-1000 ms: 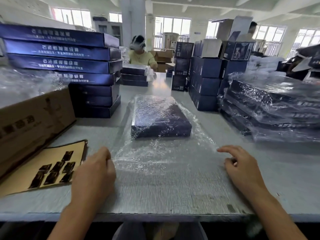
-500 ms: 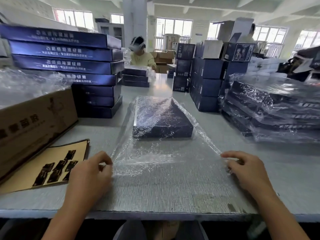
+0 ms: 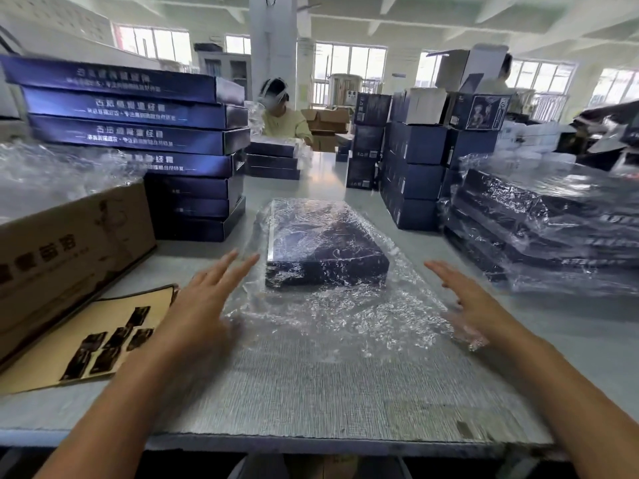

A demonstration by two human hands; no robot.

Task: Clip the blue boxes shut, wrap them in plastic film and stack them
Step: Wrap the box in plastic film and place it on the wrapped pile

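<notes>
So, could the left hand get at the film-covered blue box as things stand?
Probably yes: the left hand is open, holds nothing, and lies just left of the blue box, with only loose plastic film between them.

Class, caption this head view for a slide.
Open left hand and right hand reach toward a flat navy box draped in clear plastic film on a grey table.

white chinese lettering is printed along the sides of the stacked blue boxes (image 3: 131, 133), and large dark characters are printed on the cardboard carton (image 3: 69, 243); none can be read, all being blurred.
</notes>
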